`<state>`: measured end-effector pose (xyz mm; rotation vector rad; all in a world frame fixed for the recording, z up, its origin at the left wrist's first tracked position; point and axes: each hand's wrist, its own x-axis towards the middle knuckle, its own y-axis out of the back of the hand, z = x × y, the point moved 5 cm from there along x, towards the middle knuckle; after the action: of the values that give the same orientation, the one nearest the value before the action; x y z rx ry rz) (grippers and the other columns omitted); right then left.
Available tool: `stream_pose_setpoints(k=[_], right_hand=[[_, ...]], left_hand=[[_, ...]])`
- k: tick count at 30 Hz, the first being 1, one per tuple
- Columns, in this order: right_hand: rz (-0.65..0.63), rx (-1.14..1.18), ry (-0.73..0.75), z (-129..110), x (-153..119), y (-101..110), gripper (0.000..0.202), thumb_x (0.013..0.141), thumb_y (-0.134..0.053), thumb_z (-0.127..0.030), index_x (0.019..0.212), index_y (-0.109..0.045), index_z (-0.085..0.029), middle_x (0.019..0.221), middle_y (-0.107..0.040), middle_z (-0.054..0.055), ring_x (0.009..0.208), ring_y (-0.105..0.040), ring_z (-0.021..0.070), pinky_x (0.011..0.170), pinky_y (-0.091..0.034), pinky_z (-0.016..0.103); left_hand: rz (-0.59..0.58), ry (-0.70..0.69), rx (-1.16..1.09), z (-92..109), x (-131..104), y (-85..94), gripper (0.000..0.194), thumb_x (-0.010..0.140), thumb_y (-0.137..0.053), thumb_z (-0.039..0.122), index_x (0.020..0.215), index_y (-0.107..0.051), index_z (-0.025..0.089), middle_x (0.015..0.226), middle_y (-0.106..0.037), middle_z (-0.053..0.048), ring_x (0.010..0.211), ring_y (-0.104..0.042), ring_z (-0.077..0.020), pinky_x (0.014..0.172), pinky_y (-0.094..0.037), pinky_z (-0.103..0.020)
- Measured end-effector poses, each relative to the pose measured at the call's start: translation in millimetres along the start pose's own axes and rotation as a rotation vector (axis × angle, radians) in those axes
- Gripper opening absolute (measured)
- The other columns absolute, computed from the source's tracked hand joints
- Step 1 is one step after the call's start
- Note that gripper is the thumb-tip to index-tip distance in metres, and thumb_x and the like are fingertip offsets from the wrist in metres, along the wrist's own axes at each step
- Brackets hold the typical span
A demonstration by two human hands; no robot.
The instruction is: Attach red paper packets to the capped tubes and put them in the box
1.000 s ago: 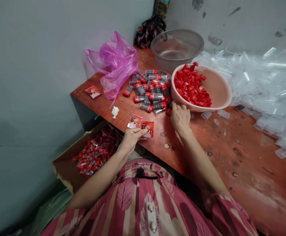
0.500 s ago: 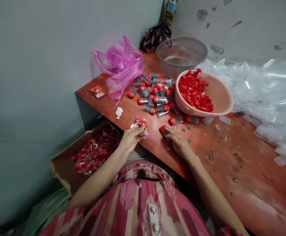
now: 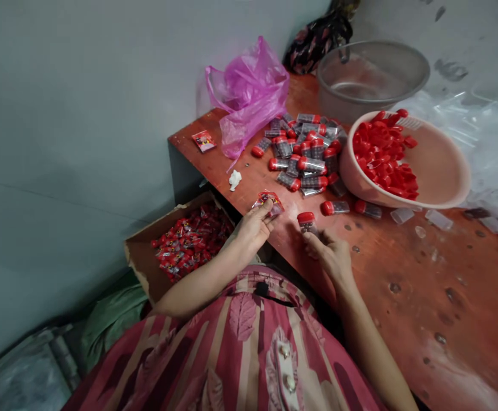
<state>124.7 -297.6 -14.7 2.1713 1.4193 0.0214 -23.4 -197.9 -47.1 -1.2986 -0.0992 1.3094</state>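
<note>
Between the thumb and fingers of my left hand (image 3: 255, 227) is a small red printed packet (image 3: 270, 201), held over the table's front edge. My right hand (image 3: 332, 254) grips a small clear container with a red cap (image 3: 306, 221), cap pointing away from me; dark contents show through its wall. A pile of similar red-capped containers (image 3: 312, 164) lies beyond my hands. Two more capped containers (image 3: 336, 208) lie apart, nearer to me. Another printed packet (image 3: 204, 141) rests near the table's left corner.
A pink basin (image 3: 448, 171) holds loose red caps, with a grey basin (image 3: 372, 103) behind it. Clear plastic pieces (image 3: 494, 137) heap at the right. A purple plastic bag (image 3: 252, 91) and white scrap (image 3: 234, 180) lie on the left. Below stands a cardboard box (image 3: 140, 245) of wrapped red items.
My right hand has taken hold of the red-capped container and turned it more upright in view. My left hand still holds the packet. The whole view has shifted, moving the scene rightward.
</note>
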Motion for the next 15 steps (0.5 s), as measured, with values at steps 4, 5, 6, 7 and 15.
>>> stream_pose_setpoints(k=[4,5,6,7,15], right_hand=[[-0.025,0.301,0.011,-10,-18,-23,0.027,0.074,-0.067,-0.042,0.086,-0.063,-0.018,0.061,-0.062,-0.002,0.052,-0.057,0.0127,0.053,-0.047,0.025],[-0.022,0.315,0.010,-11,-20,-28,0.027,0.074,-0.067,-0.041,0.086,-0.063,-0.018,0.061,-0.062,-0.002,0.051,-0.057,0.0123,0.052,-0.047,0.025],[-0.015,0.316,0.008,-11,-21,-32,0.026,0.074,-0.067,-0.041,0.087,-0.063,-0.018,0.060,-0.062,-0.003,0.051,-0.057,0.0121,0.052,-0.047,0.024],[-0.003,0.309,0.007,-12,-21,-36,0.026,0.075,-0.067,-0.041,0.087,-0.063,-0.018,0.059,-0.062,-0.003,0.050,-0.057,0.0121,0.051,-0.047,0.024],[0.019,0.337,0.015,-11,-16,-41,0.025,0.075,-0.067,-0.040,0.085,-0.062,-0.018,0.060,-0.062,-0.003,0.049,-0.057,0.0116,0.049,-0.047,0.024]], left_hand=[[-0.017,0.021,-0.021,-8,2,-1.7,0.018,0.068,-0.074,0.018,0.078,-0.060,0.013,0.073,-0.068,-0.003,0.067,-0.067,-0.0152,0.064,-0.054,-0.026],[-0.023,0.025,-0.022,-10,2,-2.6,0.020,0.067,-0.075,0.019,0.078,-0.060,0.013,0.073,-0.068,-0.003,0.066,-0.066,-0.0146,0.062,-0.054,-0.025],[-0.032,0.027,-0.025,-12,1,-4.1,0.021,0.066,-0.076,0.019,0.078,-0.060,0.013,0.072,-0.067,-0.003,0.063,-0.065,-0.0134,0.060,-0.053,-0.024],[-0.046,0.028,-0.034,-14,0,-6.0,0.023,0.065,-0.077,0.020,0.078,-0.060,0.012,0.071,-0.067,-0.002,0.061,-0.064,-0.0121,0.060,-0.052,-0.023],[-0.170,0.010,0.055,-16,-9,-19.1,0.029,0.058,-0.081,0.026,0.072,-0.060,0.011,0.064,-0.064,0.000,0.055,-0.058,-0.0082,0.057,-0.046,-0.020]])
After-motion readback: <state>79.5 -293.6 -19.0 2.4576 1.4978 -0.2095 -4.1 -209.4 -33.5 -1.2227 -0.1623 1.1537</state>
